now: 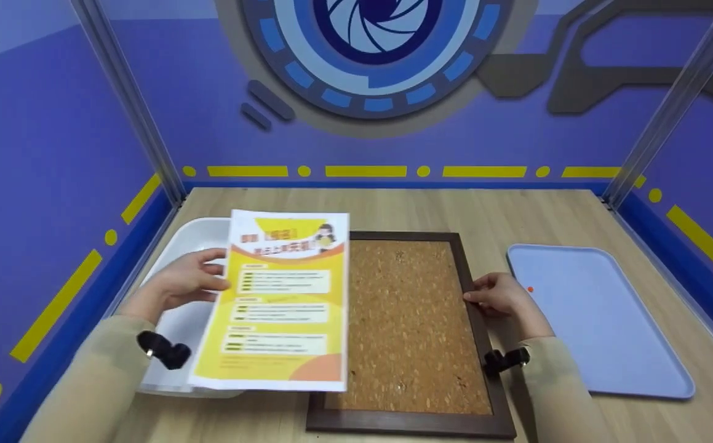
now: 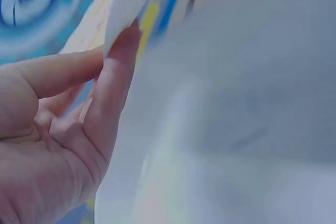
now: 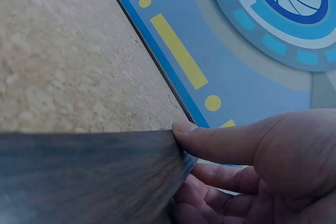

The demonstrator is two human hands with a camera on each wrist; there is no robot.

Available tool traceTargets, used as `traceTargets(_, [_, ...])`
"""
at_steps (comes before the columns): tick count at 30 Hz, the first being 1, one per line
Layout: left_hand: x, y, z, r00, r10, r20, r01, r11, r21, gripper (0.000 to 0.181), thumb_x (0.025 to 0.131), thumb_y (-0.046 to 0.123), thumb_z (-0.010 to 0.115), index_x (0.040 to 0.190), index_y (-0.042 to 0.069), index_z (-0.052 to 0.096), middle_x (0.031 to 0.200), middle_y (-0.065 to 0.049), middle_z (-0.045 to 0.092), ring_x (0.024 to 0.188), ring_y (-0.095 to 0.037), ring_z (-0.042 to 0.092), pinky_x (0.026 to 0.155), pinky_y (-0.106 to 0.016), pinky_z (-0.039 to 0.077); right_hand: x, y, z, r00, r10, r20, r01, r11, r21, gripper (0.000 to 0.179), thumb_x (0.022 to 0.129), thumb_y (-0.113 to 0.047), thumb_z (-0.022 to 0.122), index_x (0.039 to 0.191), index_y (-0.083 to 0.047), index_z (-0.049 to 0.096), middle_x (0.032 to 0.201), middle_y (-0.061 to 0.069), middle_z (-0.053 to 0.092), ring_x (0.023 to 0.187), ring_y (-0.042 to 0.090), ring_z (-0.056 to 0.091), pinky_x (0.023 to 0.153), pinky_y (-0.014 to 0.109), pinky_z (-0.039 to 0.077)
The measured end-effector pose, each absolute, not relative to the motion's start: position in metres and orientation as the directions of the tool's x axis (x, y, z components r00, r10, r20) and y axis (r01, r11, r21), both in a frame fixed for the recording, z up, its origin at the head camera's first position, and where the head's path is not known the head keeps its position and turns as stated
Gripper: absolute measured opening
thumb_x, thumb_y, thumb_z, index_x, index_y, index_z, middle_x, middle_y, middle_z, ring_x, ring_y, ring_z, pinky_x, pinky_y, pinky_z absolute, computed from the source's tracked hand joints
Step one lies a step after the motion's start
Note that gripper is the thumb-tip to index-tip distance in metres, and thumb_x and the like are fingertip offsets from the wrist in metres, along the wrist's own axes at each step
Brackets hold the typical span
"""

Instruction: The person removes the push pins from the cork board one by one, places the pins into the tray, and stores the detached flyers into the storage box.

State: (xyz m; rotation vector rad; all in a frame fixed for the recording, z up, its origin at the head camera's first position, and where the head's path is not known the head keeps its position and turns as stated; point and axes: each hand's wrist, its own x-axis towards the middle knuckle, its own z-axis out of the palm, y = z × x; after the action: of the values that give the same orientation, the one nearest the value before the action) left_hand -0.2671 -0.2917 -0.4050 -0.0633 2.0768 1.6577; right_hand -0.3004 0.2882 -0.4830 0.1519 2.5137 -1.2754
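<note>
A yellow and white printed flyer (image 1: 282,301) is pinched along its left edge by my left hand (image 1: 191,280). In the left wrist view, the thumb and fingers (image 2: 113,85) clasp the paper (image 2: 128,3) between them. The sheet overlaps the left part of a cork board (image 1: 414,320) with a dark brown frame, hiding that side of it. My right hand (image 1: 507,301) grips the frame's right side, and the right wrist view shows the thumb on top of the dark wood (image 3: 89,171) with fingers curled beneath it.
Behind the left hand and flyer stands a white plastic bin (image 1: 175,246), partly covered by them. To the right of the frame lies a pale blue tray (image 1: 602,320) on the wooden table (image 1: 485,209). Purple panels (image 1: 393,147) enclose the table at the back and sides.
</note>
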Motion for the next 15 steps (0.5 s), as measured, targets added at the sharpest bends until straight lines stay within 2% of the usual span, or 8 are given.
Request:
traceTargets(7, [-0.262, -0.351, -0.417, -0.87, 0.079, -0.487, -0.426, 0.378, 0.822, 0.1, 0.088, 0.017, 0.083, 0.165, 0.015, 0.02, 0.142, -0.015, 0.058, 0.104, -0.023, 0.07, 0.093, -0.033, 0.062, -0.3, 0.288, -0.484, -0.943, -0.053, -0.327, 0.229, 0.61, -0.759, 0.057, 0.092, -0.019, 0.077, 0.133, 0.012, 0.054, 0.092, 0.004, 0.061, 0.071, 0.01, 0.058, 0.061, 0.024, 0.053])
traceTargets(11, [-0.264, -0.361, -0.42, -0.88, -0.008, -0.475, -0.417, 0.492, 0.764, 0.094, 0.09, 0.017, 0.08, 0.164, 0.012, 0.022, 0.142, -0.019, 0.052, 0.107, -0.025, 0.066, 0.092, -0.032, 0.062, -0.3, 0.289, -0.483, -0.945, -0.051, -0.324, 0.227, 0.614, -0.756, 0.057, 0.092, -0.019, 0.077, 0.133, 0.012, 0.054, 0.093, 0.005, 0.062, 0.071, 0.011, 0.058, 0.061, 0.025, 0.052])
traceTargets(15, [-0.27, -0.357, -0.423, -0.891, -0.064, -0.449, -0.392, 0.605, 0.693, 0.081, 0.094, 0.01, 0.073, 0.161, 0.007, 0.028, 0.135, -0.022, 0.05, 0.115, -0.034, 0.058, 0.09, -0.033, 0.062, -0.301, 0.288, -0.483, -0.946, -0.05, -0.32, 0.225, 0.609, -0.76, 0.055, 0.092, -0.019, 0.077, 0.133, 0.012, 0.055, 0.09, 0.003, 0.061, 0.07, 0.01, 0.057, 0.059, 0.025, 0.051])
